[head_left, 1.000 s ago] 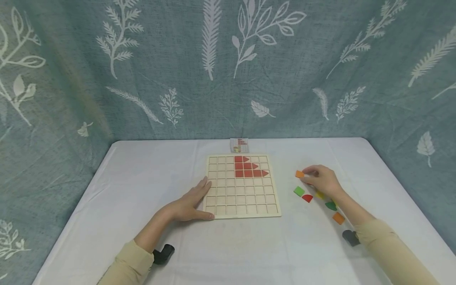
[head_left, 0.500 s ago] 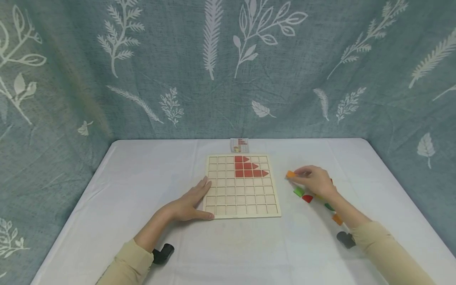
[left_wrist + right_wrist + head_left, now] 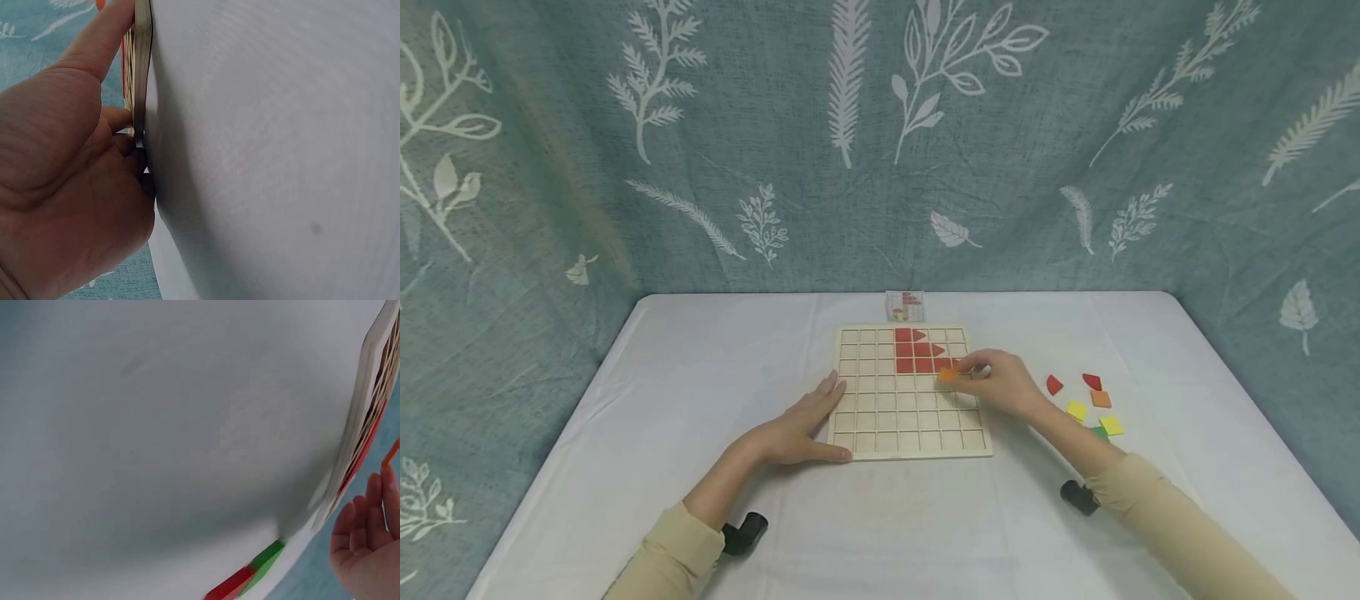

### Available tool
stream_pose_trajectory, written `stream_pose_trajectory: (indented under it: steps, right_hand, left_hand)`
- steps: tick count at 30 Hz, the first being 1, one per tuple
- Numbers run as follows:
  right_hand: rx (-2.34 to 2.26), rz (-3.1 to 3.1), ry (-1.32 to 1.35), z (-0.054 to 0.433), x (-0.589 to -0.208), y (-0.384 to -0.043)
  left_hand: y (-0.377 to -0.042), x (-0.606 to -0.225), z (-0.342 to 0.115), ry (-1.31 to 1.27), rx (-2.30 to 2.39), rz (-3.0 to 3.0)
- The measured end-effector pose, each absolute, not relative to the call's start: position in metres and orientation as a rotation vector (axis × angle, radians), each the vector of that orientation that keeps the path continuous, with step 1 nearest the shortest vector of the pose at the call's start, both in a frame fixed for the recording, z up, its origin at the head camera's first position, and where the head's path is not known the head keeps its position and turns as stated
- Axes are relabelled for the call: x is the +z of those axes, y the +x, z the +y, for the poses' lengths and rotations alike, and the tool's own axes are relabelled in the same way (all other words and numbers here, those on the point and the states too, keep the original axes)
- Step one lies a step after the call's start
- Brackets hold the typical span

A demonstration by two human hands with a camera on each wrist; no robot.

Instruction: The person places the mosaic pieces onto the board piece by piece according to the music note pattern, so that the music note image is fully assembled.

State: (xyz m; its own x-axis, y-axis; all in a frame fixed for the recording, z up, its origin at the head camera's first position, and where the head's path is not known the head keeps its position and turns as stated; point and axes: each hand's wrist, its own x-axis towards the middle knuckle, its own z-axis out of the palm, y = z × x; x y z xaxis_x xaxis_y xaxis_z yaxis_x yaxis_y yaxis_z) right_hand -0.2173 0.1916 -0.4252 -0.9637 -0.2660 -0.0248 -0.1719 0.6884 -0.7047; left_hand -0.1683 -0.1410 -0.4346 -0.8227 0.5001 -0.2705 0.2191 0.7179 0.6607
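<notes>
A square wooden grid board (image 3: 886, 421) lies flat on the white table. My left hand (image 3: 801, 429) rests at its left side, fingers spread along the edge and thumb at the near left corner; the left wrist view shows the fingers touching the board's edge (image 3: 144, 62). Red square and pointed tiles (image 3: 922, 365) fill part of the three far rows. Over the board's right part, my right hand (image 3: 1003, 383) pinches an orange tile (image 3: 948, 375) between thumb and fingers. That hand hides some right-hand cells and part of the last red tile.
Loose tiles lie right of the board: red quarter-rounds (image 3: 1054, 384), an orange square (image 3: 1101, 399), yellow pieces (image 3: 1111, 426) and a green one (image 3: 1100, 432), partly behind the right forearm. A small printed card (image 3: 905, 306) lies beyond the board. Black wrist devices (image 3: 745, 533) show at both forearms.
My right hand has carried the orange tile leftward from beside the loose tiles to over the board. More loose tiles now show where the arm was. My left hand has stayed put.
</notes>
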Motion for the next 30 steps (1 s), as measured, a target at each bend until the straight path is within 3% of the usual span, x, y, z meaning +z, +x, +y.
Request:
stream_pose_trajectory:
  steps: [10, 30]
  right_hand:
    - [-1.003, 2.762, -0.705, 0.150, -0.430, -0.229]
    - [-0.961, 2.768, -0.747, 0.132, -0.430, -0.230]
  left_hand:
    - [-0.166, -0.430, -0.143, 0.553, 0.889, 2.483]
    - [-0.168, -0.431, -0.144, 0.558, 0.887, 2.483]
